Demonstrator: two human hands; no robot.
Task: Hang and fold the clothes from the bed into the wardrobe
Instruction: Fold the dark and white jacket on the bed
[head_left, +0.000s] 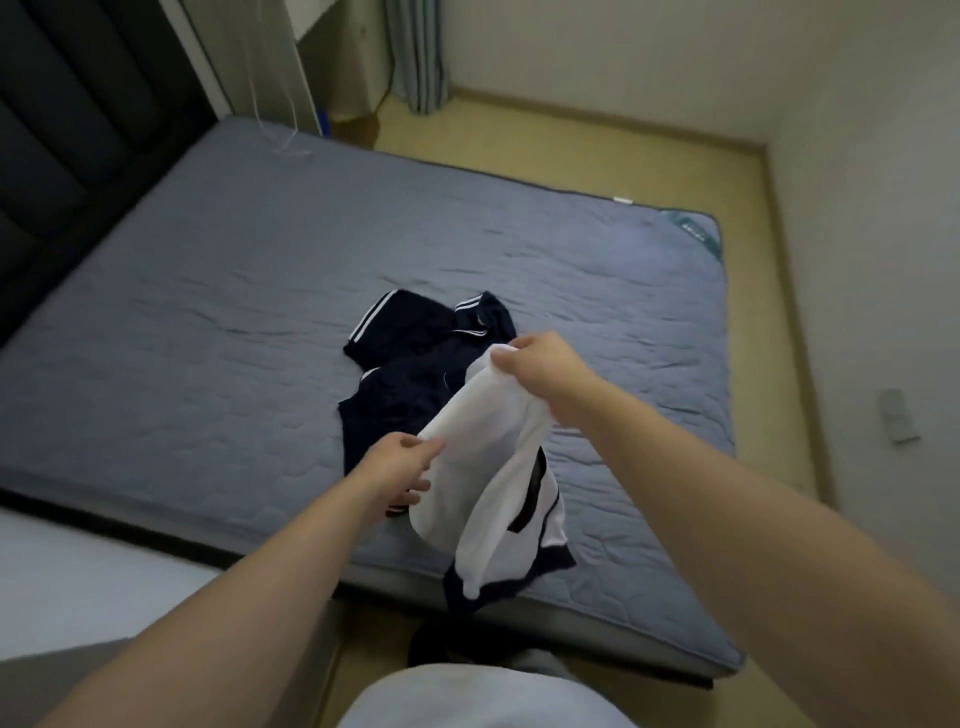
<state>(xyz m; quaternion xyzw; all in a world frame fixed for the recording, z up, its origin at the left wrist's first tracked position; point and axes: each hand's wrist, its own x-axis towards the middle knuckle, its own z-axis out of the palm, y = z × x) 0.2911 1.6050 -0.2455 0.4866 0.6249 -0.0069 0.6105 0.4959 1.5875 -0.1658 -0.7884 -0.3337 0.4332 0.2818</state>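
Note:
A white garment with dark navy trim (493, 467) hangs above the near part of the bed (208, 332), its lower end drooping over the mattress edge. My right hand (540, 364) pinches its upper edge, raised above the bed. My left hand (400, 470) grips its left side, lower and nearer to me. Behind the white garment, a navy garment with white stripes (415, 358) lies crumpled on the grey-blue quilted mattress, partly hidden by the white one.
A dark padded headboard (67, 156) stands at the left. Curtains (415, 52) hang in the far corner. Yellowish floor (597, 140) runs behind and to the right of the bed. A small grey object (896, 415) lies on the floor by the right wall.

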